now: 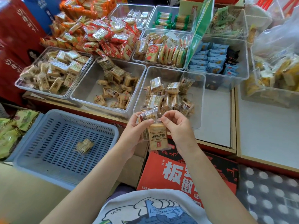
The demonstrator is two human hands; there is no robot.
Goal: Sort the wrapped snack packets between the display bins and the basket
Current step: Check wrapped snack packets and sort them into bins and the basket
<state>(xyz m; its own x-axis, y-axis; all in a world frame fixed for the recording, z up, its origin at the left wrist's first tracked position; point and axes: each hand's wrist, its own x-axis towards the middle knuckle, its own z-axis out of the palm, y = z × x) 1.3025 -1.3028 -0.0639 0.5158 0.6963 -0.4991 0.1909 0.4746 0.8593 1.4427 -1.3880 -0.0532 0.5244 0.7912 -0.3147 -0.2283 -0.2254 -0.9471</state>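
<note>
Head view, two hands (pixel 135 131) (pixel 178 128), two packets (pixel 148 116) (pixel 157 137)

The basket (pixel 103 126) floor is mostly free around one packet (pixel 84 146). The middle bin (pixel 77 97) has bare room at its near-left (packets crowd the right). The white shelf (pixel 215 117) lies open.

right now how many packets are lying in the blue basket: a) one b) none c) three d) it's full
a: a single packet lies on the floor of the blue basket, while the left hand and right hand hold other packets over the carton, clear of the basket.
</note>
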